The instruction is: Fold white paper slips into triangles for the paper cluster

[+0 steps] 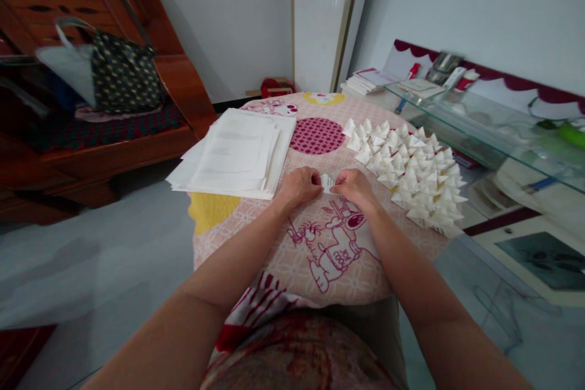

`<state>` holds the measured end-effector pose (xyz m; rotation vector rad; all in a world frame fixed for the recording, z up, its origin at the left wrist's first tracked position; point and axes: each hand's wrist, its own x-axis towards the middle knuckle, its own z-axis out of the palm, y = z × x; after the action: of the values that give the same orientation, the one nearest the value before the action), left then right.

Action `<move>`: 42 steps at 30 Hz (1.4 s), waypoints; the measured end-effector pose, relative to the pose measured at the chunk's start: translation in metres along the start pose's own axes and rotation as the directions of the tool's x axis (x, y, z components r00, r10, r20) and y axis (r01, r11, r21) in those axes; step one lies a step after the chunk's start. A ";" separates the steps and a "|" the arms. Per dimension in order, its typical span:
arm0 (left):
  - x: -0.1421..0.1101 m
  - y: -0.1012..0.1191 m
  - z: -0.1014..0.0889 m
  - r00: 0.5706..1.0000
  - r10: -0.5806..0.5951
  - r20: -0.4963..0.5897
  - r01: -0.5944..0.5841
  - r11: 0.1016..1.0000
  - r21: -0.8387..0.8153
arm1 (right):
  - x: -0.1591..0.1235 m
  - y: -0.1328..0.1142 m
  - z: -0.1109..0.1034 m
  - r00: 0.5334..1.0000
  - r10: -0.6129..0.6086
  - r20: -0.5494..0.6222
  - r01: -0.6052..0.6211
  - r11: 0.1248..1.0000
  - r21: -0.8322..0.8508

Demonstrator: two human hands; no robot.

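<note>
Both my hands meet over the middle of the cloth-covered table [256, 225]. A small folded piece of white paper [326, 183] with some print on it lies between them. Its left side is pinched in the fingers of my left hand [301, 186]. On its right side, my right hand [354, 186] has its thumb and fingers closed. To the left lies a stack of white paper sheets [237, 152], some with faint print. Rows of folded white paper pieces [406, 164] with pointed tips stand to the right.
A glass shelf [493, 128] with cups and jars runs along the right wall. Behind the table's right side is a pile of papers or books [365, 81]. A wooden bench [183, 91] with a dotted bag [125, 70] stands at left.
</note>
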<state>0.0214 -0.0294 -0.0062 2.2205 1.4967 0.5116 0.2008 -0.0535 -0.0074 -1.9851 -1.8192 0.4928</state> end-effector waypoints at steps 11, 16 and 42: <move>0.008 -0.024 -0.003 0.999 0.050 0.013 -0.044 0.958 -0.285 | -0.001 0.001 -0.002 1.000 0.019 0.000 -0.019 0.999 0.026; 0.005 -0.038 -0.014 0.986 0.124 0.113 -0.075 0.928 -0.364 | -0.002 0.004 -0.005 0.999 0.036 0.024 -0.037 0.997 0.073; 0.048 -0.006 -0.041 0.961 0.204 0.184 -0.042 0.771 -0.636 | 0.031 0.002 -0.031 0.979 -0.119 0.164 -0.044 0.667 0.744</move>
<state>0.0124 0.0230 0.0287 1.7641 0.8722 0.6400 0.2209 -0.0246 0.0184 -1.3384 -1.3939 1.2388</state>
